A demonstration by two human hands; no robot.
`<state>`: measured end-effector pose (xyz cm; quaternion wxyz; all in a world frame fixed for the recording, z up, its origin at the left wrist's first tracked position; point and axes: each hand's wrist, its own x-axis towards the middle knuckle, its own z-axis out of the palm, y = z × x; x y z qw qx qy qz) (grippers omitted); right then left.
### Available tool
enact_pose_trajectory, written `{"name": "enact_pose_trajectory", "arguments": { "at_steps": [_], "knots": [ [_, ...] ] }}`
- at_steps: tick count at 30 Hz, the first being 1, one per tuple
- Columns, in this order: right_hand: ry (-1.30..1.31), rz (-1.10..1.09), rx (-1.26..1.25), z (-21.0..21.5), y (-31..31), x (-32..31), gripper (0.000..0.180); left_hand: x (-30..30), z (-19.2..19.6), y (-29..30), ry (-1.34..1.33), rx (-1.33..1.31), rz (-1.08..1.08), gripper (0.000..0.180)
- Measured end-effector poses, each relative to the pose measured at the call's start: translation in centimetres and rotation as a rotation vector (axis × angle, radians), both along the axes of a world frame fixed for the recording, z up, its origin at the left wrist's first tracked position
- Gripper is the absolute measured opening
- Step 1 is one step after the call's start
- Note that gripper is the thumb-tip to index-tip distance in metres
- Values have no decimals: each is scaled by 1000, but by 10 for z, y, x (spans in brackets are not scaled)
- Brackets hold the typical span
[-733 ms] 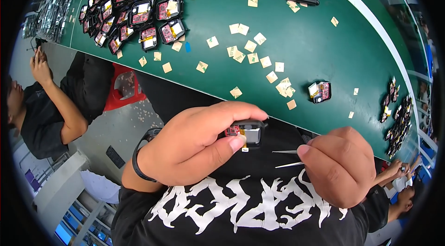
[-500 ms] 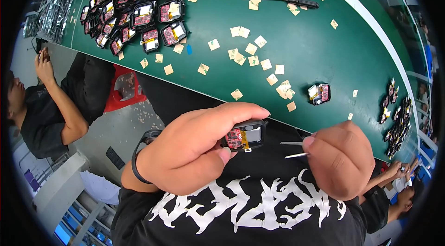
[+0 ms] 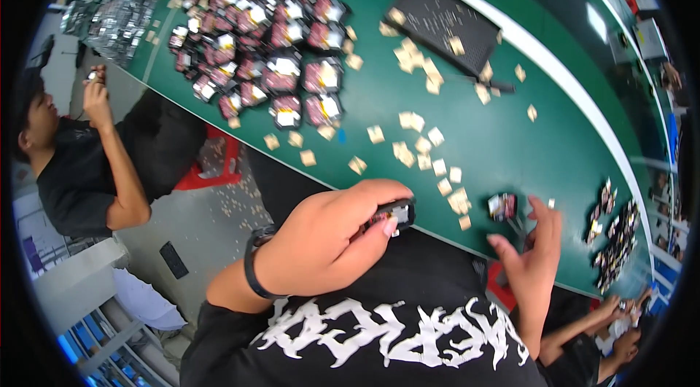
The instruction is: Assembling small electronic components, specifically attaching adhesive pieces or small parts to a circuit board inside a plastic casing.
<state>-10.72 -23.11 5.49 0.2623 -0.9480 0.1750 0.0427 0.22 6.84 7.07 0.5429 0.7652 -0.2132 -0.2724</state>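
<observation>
My left hand (image 3: 324, 241) is closed around a small black module with red and white parts (image 3: 392, 213), held near the front edge of the green table (image 3: 503, 139). My right hand (image 3: 531, 259) hangs open by the table edge, fingers spread, holding nothing. Just beyond its fingertips lies a second small black module (image 3: 502, 205) on the table. I wear a black wristband on my left wrist and a black shirt with white print.
Many similar modules (image 3: 270, 59) lie in rows at the far left of the table. Small tan squares (image 3: 423, 150) are scattered across the middle. A black tray (image 3: 441, 19) sits further back. Another person sits at the left, and more hands work at the lower right.
The thin tweezers my right hand held are no longer in view; that hand has opened and moved right toward the table. My left hand still grips the module, now closer to the table edge.
</observation>
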Motion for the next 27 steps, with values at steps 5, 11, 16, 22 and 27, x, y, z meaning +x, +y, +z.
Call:
{"name": "enact_pose_trajectory", "arguments": {
  "at_steps": [5,11,16,22,27],
  "knots": [
    [-90,66,-80,-28,3,-9,73,40,-28,36,-154,-114,569,21],
    [-211,82,-93,-42,-2,-8,63,127,-37,117,-431,-79,1048,25],
    [-274,50,-143,-42,8,-2,61,189,-47,162,-531,127,1132,27],
    [-343,-6,-116,-46,8,-2,52,230,-57,185,-600,561,1058,34],
    [-401,21,12,-31,14,5,53,220,-46,177,-1032,847,999,36]
  ]
}}
